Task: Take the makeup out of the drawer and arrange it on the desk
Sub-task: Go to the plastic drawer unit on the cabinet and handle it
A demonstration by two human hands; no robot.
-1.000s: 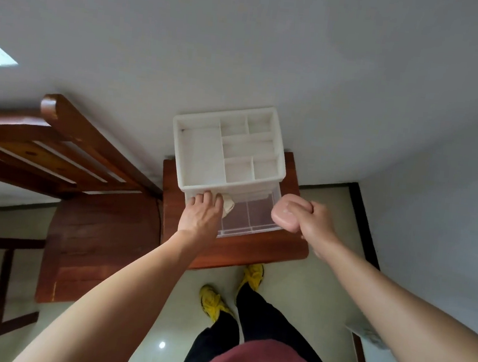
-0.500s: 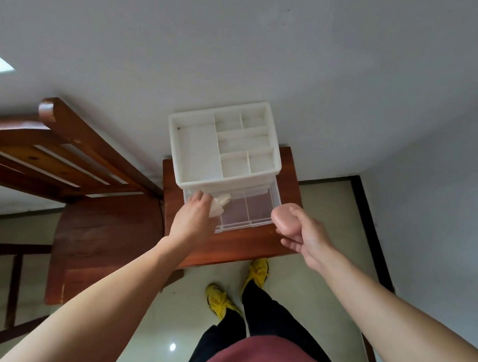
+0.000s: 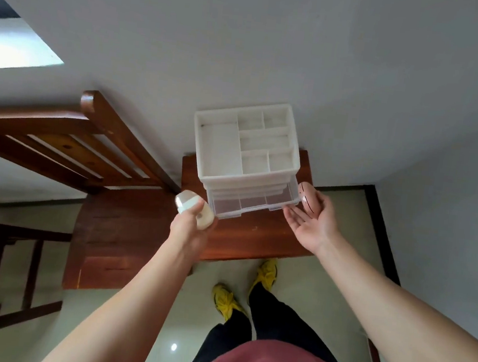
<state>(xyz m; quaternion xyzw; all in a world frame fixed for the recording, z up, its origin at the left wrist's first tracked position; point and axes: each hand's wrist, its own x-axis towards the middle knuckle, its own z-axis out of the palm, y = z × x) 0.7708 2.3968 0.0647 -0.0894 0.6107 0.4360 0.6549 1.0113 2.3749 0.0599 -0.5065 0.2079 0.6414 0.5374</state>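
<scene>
Poking above left grip (image 3: 190, 230), cream jar (image 3: 190, 208)

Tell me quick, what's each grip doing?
Left grip: closed around a small cream makeup jar.
Right grip: open, fingers straight, carrying a pink egg-shaped makeup item.

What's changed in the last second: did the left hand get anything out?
The left hand lifted a cream case out of the clear drawer and drew it leftwards. The right hand straightened its fingers toward the drawer, the pink sponge still at its thumb. The organizer and drawer stay put.
</scene>
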